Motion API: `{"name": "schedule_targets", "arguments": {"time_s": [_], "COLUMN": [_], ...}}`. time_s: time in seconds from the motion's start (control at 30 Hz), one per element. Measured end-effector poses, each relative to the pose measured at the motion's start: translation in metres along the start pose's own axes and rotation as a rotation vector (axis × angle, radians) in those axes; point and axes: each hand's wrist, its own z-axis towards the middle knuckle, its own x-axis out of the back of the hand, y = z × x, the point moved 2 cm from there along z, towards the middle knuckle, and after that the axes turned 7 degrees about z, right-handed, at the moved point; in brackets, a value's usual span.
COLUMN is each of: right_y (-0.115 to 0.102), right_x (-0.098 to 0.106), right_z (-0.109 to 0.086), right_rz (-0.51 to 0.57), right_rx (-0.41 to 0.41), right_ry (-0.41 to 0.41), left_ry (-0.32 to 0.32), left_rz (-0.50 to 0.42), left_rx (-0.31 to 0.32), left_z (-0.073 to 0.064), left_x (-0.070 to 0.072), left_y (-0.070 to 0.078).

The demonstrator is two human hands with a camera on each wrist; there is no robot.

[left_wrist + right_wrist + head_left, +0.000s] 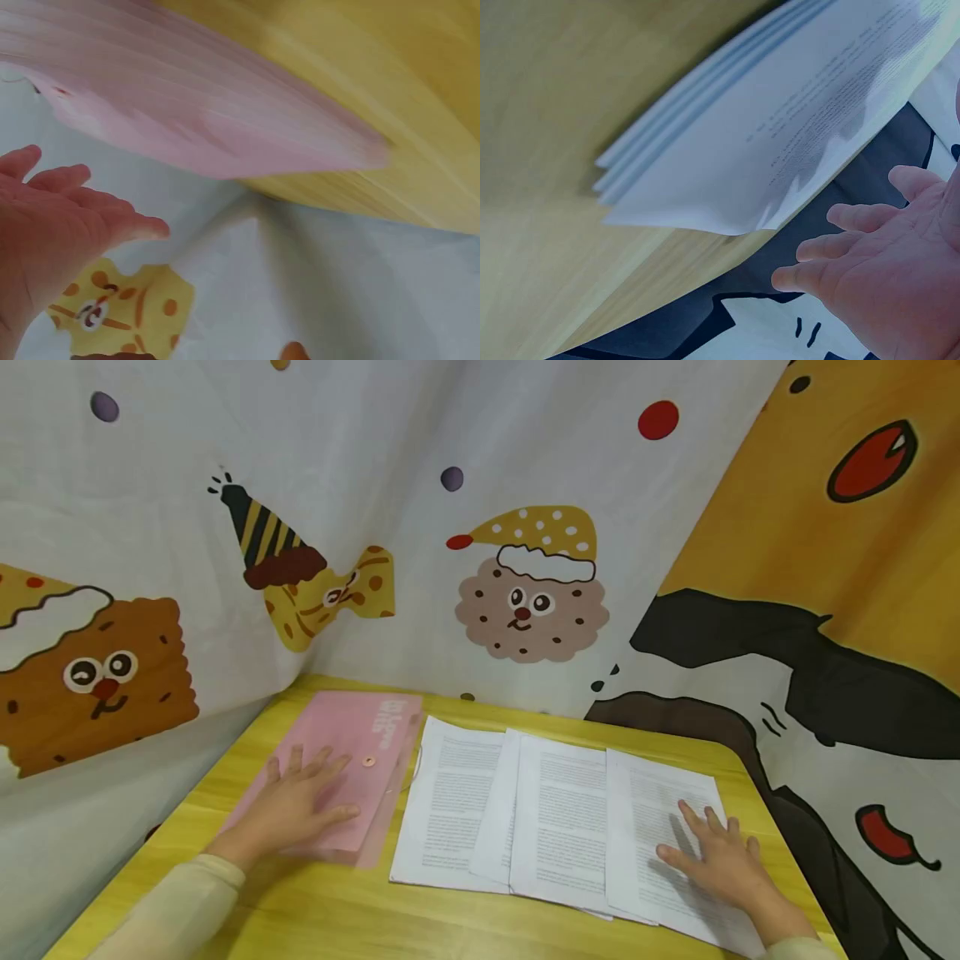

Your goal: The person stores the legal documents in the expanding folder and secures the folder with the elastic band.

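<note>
Counting 12 o'clock as straight ahead of the wearer, the right hand (723,864) hangs at 2 o'clock, nearest of all, fingers spread and grasping nothing. The left hand (296,802) is at 10 o'clock, likewise spread and released; the wrist views show a gap beneath each palm.

Under the right hand and across to 12 o'clock lie the papers (562,810), printed sheets in overlapping piles with staggered near edges. Handling them well should mean flattening the palm first, then working one pile at a time: a tug at one corner could drag its neighbour along. Squaring edges against the tabletop (375,927) would suit them.

The pink folder (330,727) lies flat at 11 o'clock, beneath the left hand and just beside the papers. It looks thin and could slide, so a light steadying press seems wise, keeping fingers off the round button (368,762).

Beyond hangs a patterned cloth (375,443).
</note>
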Motion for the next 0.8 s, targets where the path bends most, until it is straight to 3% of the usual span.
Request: {"name": "schedule_targets", "arguments": {"time_s": [0.23,0.37,0.5,0.67,0.8], "right_y": [-0.001,-0.001,0.0,0.007,0.02], "right_x": [0.003,0.004,0.005,0.008,0.011], "right_z": [0.002,0.001,-0.002,-0.005,-0.005], "right_rz": [0.03,0.037,0.05,0.093,0.131], "right_rx": [-0.021,-0.031,-0.031,-0.072,-0.198], "right_ry": [-0.031,-0.038,-0.04,-0.066,-0.078], "left_ry": [0.03,0.009,-0.017,0.004,0.033], "left_rz": [0.014,0.069,0.126,0.141,0.145], "left_rx": [-0.025,-0.021,-0.034,-0.064,-0.074], "left_z": [0.013,0.015,0.009,-0.005,-0.015], "left_x": [-0.007,-0.013,-0.018,-0.022,-0.022], "left_y": [0.023,0.039,0.054,0.062,0.063]}}
